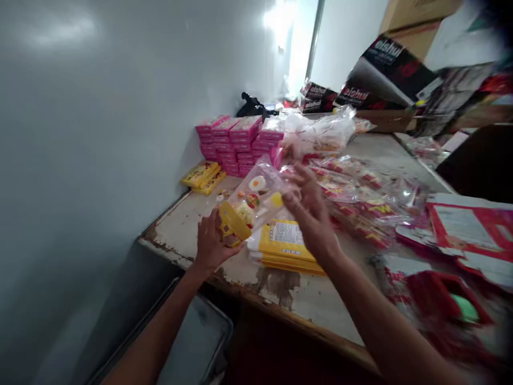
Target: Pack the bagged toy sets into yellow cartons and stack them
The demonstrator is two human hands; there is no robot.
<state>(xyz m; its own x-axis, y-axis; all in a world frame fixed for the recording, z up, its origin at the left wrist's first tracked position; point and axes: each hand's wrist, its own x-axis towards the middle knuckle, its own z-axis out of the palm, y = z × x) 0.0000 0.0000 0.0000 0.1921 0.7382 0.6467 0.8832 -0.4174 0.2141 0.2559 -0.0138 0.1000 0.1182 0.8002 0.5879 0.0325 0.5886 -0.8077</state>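
My left hand [210, 243] is closed around the yellow printed end of a clear plastic packet [262, 190]. Inside the packet, small toy food pieces show, among them a fried egg [257, 183] and a red round piece. My right hand [308, 208] is raised at the packet's other side, blurred, its fingers apart and bent near the clear film; whether they touch it I cannot make out. Below the packet, a stack of yellow printed cards [282, 248] lies on the table. A few small loose pieces [222, 196] lie left of the packet.
Stacked pink boxes [236, 141] and several yellow boxes [202, 176] stand by the wall. Filled clear bags [360, 192] cover the table's right part. Red packaging [444, 299] lies at the near right. Black cartons [385, 75] stand at the back. The table's worn edge [256, 297] runs in front.
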